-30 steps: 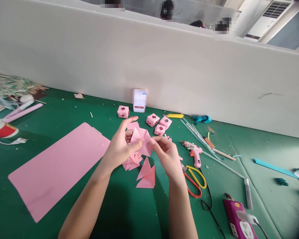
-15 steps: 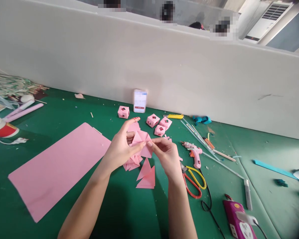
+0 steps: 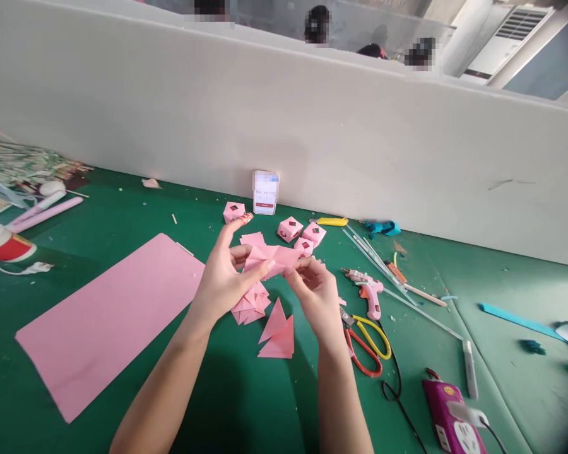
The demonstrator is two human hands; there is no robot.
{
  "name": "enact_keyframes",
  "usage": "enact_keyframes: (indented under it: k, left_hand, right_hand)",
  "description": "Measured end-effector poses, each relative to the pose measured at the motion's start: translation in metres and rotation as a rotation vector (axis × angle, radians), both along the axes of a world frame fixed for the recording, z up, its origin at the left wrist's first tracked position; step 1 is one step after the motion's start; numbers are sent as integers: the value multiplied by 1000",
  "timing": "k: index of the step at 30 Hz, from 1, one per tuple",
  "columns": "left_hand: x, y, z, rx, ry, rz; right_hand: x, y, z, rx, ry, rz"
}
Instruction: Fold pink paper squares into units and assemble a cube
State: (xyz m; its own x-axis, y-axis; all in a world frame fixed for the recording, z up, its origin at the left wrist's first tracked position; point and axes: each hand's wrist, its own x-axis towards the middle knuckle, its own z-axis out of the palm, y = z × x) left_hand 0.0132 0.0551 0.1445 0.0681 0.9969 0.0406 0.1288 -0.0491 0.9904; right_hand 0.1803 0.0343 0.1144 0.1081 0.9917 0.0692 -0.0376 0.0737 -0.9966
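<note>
A creased piece of pink paper [image 3: 278,257] is held up above the green table between both hands. My left hand [image 3: 224,271] pinches its left side, thumb in front, with the index finger raised toward the back. At the right edge, my right hand [image 3: 312,287] pinches the paper between thumb and curled fingers. Below lie a pile of folded pink pieces [image 3: 252,308] and two pink folded triangles [image 3: 279,340]. Behind the hands sit several pink paper balls with diamond-shaped openings [image 3: 290,229]; the raised left finger overlaps one of them in view.
A large pink sheet [image 3: 113,328] covers the left side. To the right are scissors [image 3: 366,347], a pink glue gun [image 3: 372,296] with its cable, a yellow cutter [image 3: 332,222] and a purple power strip [image 3: 454,410]. A phone [image 3: 265,192] leans on the white partition [image 3: 284,113].
The paper in my hands has tilted from facing me to a flatter, wider fold. My left hand has shifted slightly left and its index finger has moved up and left.
</note>
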Motion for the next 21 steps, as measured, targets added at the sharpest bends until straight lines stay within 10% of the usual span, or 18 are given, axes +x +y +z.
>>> enact_keyframes:
  k: [21]
  left_hand:
    - [-8, 2, 6, -82, -18, -21]
  right_hand:
    - [11, -1, 7, -25, 140, 125]
